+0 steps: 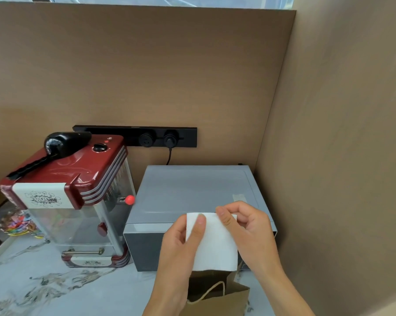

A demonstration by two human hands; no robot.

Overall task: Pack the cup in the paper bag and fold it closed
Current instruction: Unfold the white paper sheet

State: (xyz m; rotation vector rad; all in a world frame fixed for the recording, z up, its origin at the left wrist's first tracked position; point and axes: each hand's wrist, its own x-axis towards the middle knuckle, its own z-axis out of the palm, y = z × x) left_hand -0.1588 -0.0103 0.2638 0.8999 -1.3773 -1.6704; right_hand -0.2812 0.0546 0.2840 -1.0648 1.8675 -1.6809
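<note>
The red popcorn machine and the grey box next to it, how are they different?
The popcorn machine is shiny red with see-through walls; the grey box is dull and solid. The popcorn machine stands taller, while the grey box sits lower and wider. The popcorn machine has a black scoop on top; the grey box's top is bare. Both stand on the marble counter.

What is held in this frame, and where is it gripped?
A white napkin, above the open paper bag. The left hand pinches its upper left edge, the right hand its top right corner.
</note>
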